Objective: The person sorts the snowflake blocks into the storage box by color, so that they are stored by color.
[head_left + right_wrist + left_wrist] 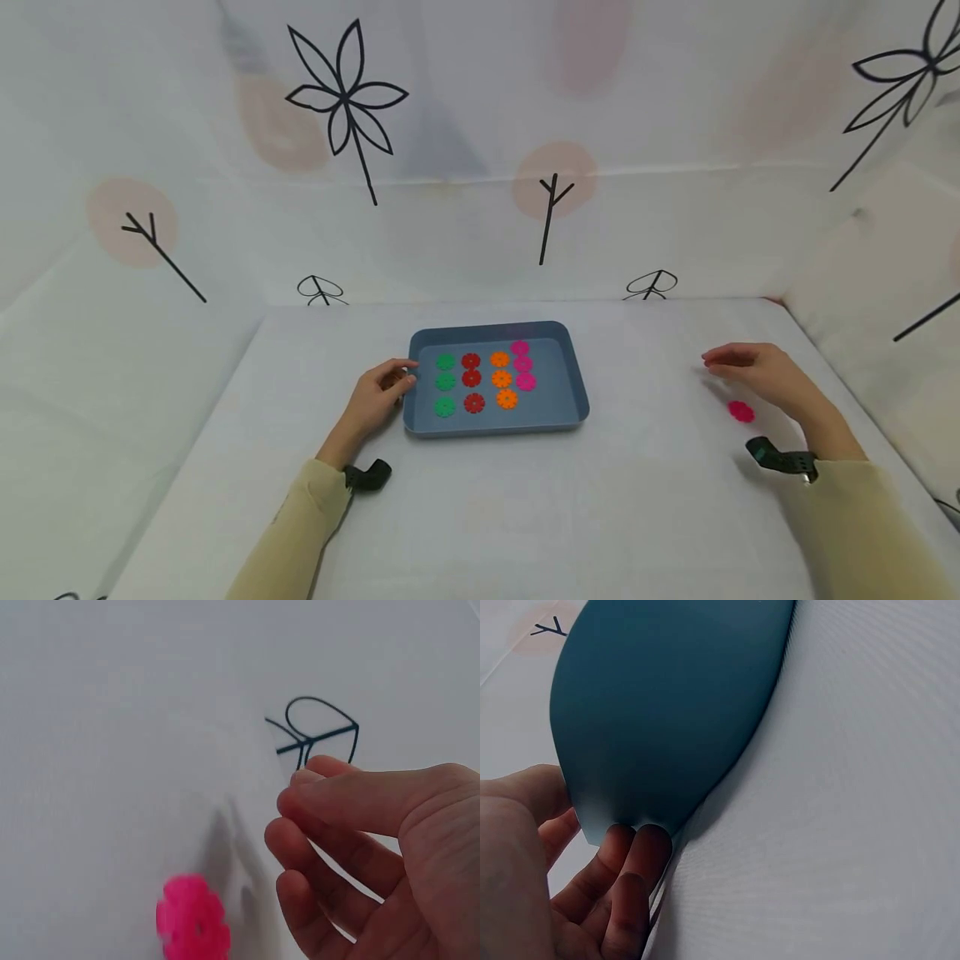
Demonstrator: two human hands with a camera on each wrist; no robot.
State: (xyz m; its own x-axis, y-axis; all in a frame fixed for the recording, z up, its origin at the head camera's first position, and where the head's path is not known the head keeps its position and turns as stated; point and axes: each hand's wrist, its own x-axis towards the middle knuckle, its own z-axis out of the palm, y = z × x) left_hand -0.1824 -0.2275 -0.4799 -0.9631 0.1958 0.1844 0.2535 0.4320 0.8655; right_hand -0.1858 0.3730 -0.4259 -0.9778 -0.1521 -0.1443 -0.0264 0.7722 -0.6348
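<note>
A blue-grey rectangular tray (547,408) lies on the table, holding flower-shaped plastic discs. From left to right run columns of green discs (445,382), red discs (471,378), orange discs (502,379) and pink discs (522,364), three in each. My left hand (378,392) grips the tray's left edge; in the left wrist view its curled fingertips (654,840) rest against the outer wall. Over the table to the right, my right hand (757,375) has loosely bent fingers and holds nothing. Just below it lies a single bright pink disc (741,412), also visible in the right wrist view.
White cloth covers the table (525,517). Behind it stands a pale fabric backdrop (465,242) with printed plants, and similar cloth rises at both sides. A dark camera strap sits on each wrist.
</note>
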